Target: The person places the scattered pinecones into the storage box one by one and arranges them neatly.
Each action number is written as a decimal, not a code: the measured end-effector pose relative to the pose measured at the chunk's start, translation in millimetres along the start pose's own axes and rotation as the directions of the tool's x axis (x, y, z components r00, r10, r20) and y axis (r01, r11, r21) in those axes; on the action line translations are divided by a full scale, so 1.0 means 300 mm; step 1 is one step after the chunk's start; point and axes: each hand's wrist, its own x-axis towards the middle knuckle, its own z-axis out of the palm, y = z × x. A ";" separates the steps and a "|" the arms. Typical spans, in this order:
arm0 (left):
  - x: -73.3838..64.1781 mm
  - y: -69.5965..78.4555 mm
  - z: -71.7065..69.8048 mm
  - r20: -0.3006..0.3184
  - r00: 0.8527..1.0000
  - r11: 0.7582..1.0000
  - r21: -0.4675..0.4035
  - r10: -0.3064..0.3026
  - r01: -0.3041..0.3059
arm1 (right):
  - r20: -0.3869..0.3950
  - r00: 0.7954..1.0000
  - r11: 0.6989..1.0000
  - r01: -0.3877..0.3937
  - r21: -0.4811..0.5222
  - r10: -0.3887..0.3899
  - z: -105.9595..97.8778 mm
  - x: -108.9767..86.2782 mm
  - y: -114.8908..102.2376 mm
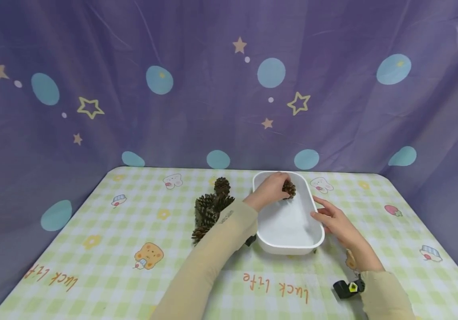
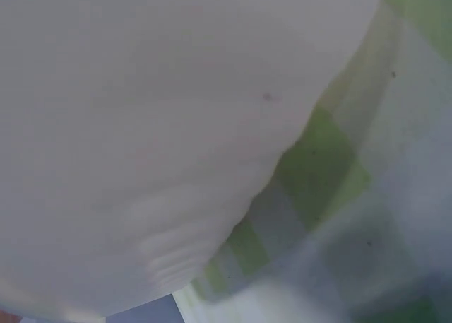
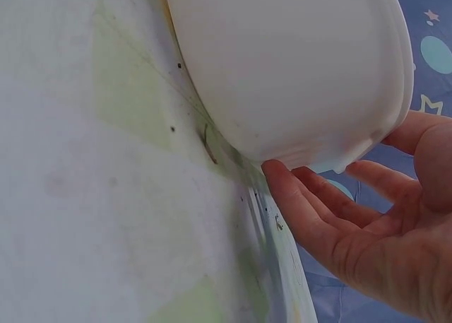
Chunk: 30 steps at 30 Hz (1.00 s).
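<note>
Inside the far end of a white plastic tub [image 1: 284, 224], my left hand [image 1: 270, 191] grips a brown pine cone [image 1: 290, 190]. Much of that cone is hidden behind the fingers. My right hand [image 1: 334, 222] holds the tub at its right side, thumb at the rim and fingertips against the outer wall. The right wrist view shows those fingers [image 3: 304, 199] touching the tub's wall low down. A pile of pine cones [image 1: 205, 209] lies left of the tub, partly covered by my left sleeve. Only the tub's outer wall [image 2: 141, 125] fills most of the left wrist view.
A green-and-white checked cloth [image 1: 113, 258] with printed cartoons covers the table. Small dark crumbs lie on it near the tub. A purple curtain [image 1: 197, 124] with stars hangs behind the table. A black wrist camera [image 1: 346, 289] sits at my right wrist.
</note>
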 end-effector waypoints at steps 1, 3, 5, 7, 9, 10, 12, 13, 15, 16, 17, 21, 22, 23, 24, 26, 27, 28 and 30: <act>0.001 -0.002 0.002 -0.004 1.000 1.000 -0.001 0.002 -0.002 | 0.000 1.000 1.000 -0.001 -0.004 0.001 0.000 0.001 -0.001; 0.004 -0.005 0.005 -0.010 1.000 1.000 0.000 0.004 -0.004 | 0.002 1.000 1.000 -0.003 -0.003 0.003 0.000 0.002 -0.002; 0.007 -0.007 0.008 -0.010 1.000 1.000 -0.001 0.007 -0.007 | 0.003 1.000 1.000 -0.003 0.003 0.003 -0.001 0.002 -0.003; 0.010 -0.009 0.010 -0.007 1.000 1.000 0.002 0.015 -0.015 | 0.007 1.000 1.000 0.000 0.013 0.000 -0.002 0.002 -0.003; 0.012 -0.009 0.010 -0.002 1.000 1.000 0.009 0.026 -0.026 | 0.009 1.000 1.000 0.002 0.016 -0.002 -0.003 0.002 -0.003; 0.014 -0.008 0.011 0.001 1.000 0.999 0.012 0.031 -0.031 | 0.010 1.000 1.000 0.001 0.017 -0.001 -0.004 0.002 -0.004; 0.014 -0.009 0.011 0.007 0.999 0.999 0.016 0.035 -0.035 | 0.009 1.000 1.000 -0.003 0.016 0.003 -0.005 0.002 -0.005; 0.013 -0.009 0.011 0.011 0.999 0.999 0.013 0.033 -0.033 | 0.008 1.000 1.000 -0.006 0.015 0.006 -0.005 0.003 -0.006; 0.012 -0.011 0.013 0.017 1.000 1.000 0.001 0.018 -0.018 | 0.005 1.000 1.000 -0.013 0.014 0.013 -0.004 0.004 -0.007; 0.010 -0.013 0.013 0.020 1.000 1.000 -0.009 0.008 -0.008 | 0.007 1.000 1.000 -0.017 0.015 0.017 -0.003 0.004 -0.007; 0.008 -0.015 0.014 0.023 1.000 1.000 -0.017 -0.002 0.002 | 0.008 1.000 1.000 -0.020 0.016 0.020 -0.002 0.004 -0.008; 0.005 -0.021 0.015 0.027 0.999 0.998 -0.053 -0.034 0.035 | 0.012 1.000 0.999 -0.024 0.023 0.024 0.002 0.004 -0.007; 0.005 -0.021 0.015 0.025 0.999 0.998 -0.056 -0.035 0.037 | 0.012 1.000 0.999 -0.024 0.024 0.024 0.002 0.004 -0.006; 0.005 -0.021 0.014 0.021 0.999 0.998 -0.056 -0.032 0.033 | 0.009 1.000 0.999 -0.024 0.024 0.023 0.002 0.003 -0.006; 0.006 -0.020 0.012 0.018 1.000 0.998 -0.051 -0.026 0.027 | 0.007 1.000 0.999 -0.023 0.026 0.023 0.002 0.003 -0.005; 0.007 -0.018 0.010 0.012 1.000 1.000 -0.027 -0.007 0.007 | 0.004 1.000 0.999 -0.023 0.027 0.023 0.002 0.002 -0.005; 0.007 -0.015 0.009 0.010 1.000 1.000 -0.015 0.000 0.000 | 0.003 1.000 0.999 -0.022 0.028 0.022 0.001 0.002 -0.005; 0.008 -0.013 0.008 0.008 1.000 1.000 -0.006 0.007 -0.007 | 0.002 1.000 0.999 -0.021 0.029 0.021 0.001 0.001 -0.005; 0.009 -0.010 0.007 0.007 1.000 1.000 0.014 0.021 -0.021 | 0.001 1.000 0.999 -0.018 0.033 0.018 -0.001 0.000 -0.005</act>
